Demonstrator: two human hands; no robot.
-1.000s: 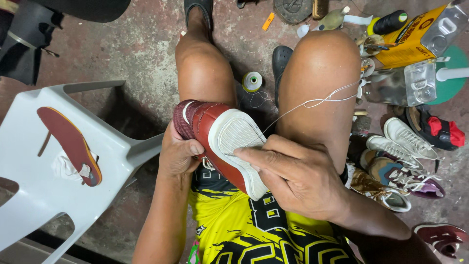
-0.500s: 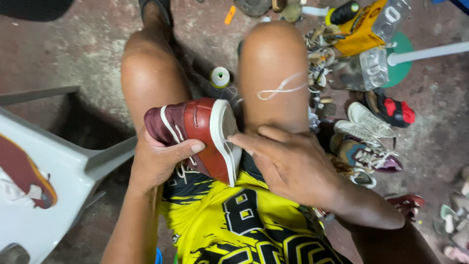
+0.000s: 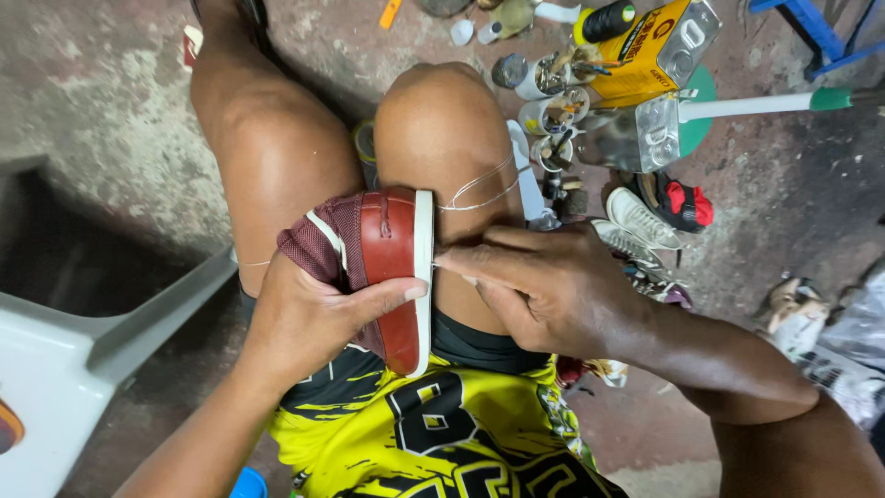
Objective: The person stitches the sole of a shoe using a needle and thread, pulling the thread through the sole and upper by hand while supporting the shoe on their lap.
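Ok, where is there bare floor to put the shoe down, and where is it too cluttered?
Bare concrete floor lies beyond the white plastic chair, outside the left knee, and at far right around, past the loose shoes. Crowded: the cans and yellow tin beside the right knee. The left hand grips the red shoe; the right hand pinches thread.

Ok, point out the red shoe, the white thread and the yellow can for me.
red shoe (image 3: 387,249), head view, on the red side panel above the thumb.
white thread (image 3: 479,189), head view, on the loop lying across the knee.
yellow can (image 3: 645,41), head view, on its yellow side face.
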